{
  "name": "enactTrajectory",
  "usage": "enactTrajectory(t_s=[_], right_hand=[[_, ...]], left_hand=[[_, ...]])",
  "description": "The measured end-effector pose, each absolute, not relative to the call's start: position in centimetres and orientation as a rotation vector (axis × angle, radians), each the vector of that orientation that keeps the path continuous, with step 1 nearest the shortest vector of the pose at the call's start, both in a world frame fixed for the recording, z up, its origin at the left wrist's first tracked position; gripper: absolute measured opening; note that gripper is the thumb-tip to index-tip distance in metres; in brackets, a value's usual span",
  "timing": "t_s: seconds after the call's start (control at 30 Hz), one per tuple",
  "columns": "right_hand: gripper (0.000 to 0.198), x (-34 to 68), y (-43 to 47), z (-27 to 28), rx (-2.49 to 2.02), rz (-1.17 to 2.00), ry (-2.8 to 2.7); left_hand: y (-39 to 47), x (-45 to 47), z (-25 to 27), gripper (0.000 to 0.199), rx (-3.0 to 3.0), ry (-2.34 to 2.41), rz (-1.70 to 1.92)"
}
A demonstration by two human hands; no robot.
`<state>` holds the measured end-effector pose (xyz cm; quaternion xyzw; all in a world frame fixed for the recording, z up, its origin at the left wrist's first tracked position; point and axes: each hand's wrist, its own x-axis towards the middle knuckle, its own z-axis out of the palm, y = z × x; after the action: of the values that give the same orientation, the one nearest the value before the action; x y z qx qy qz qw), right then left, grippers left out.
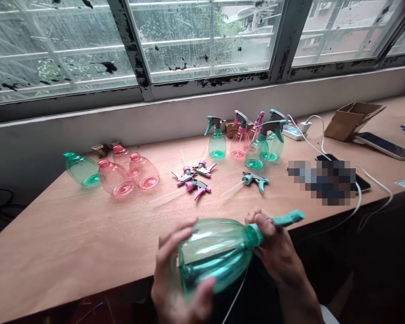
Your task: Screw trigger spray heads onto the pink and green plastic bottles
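Observation:
A clear green spray bottle point(219, 252) lies sideways in the air over the table's front edge. My left hand point(175, 274) is wrapped round its base end, a little blurred. At the neck, my right hand point(270, 243) grips the turquoise and grey spray head, whose tip sticks out beyond the fingers. Past the hands, several loose pink and grey spray heads point(197, 186) with thin tubes lie on the table. One loose turquoise spray head point(255, 180) rests to their right.
Several headless pink bottles point(143, 171) and a green one point(83, 170) stand or lean at the left. Complete spray bottles point(217, 143) are grouped near the wall. Phones, white cables point(386, 189) and a cardboard box point(353, 120) occupy the right of the wooden table point(70, 243).

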<state>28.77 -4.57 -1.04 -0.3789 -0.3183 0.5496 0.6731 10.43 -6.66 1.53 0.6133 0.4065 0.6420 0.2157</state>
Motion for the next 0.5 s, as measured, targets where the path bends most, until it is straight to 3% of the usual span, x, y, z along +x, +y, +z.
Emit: enactTrajectory(t_s=[0.13,0.27,0.4,0.5], right_hand=[[0.030,28.2,-3.8,-0.8,-0.779,1.184,-0.873],[0.028,28.5,-1.7,1.6,-0.913,1.010,-1.036],[0.031,30.1,3.1,5.6,-1.015,0.740,-1.228],[0.028,31.5,7.7,8.0,-1.120,0.458,-1.382]], left_hand=[[-3.9,9.5,0.1,0.041,1.558,1.414,1.532],[-2.5,9.0,-1.1,0.045,1.644,1.336,1.297],[-1.9,9.1,-1.3,0.057,1.790,1.422,1.094],[-1.8,9.2,-1.2,0.056,1.817,1.453,1.039]])
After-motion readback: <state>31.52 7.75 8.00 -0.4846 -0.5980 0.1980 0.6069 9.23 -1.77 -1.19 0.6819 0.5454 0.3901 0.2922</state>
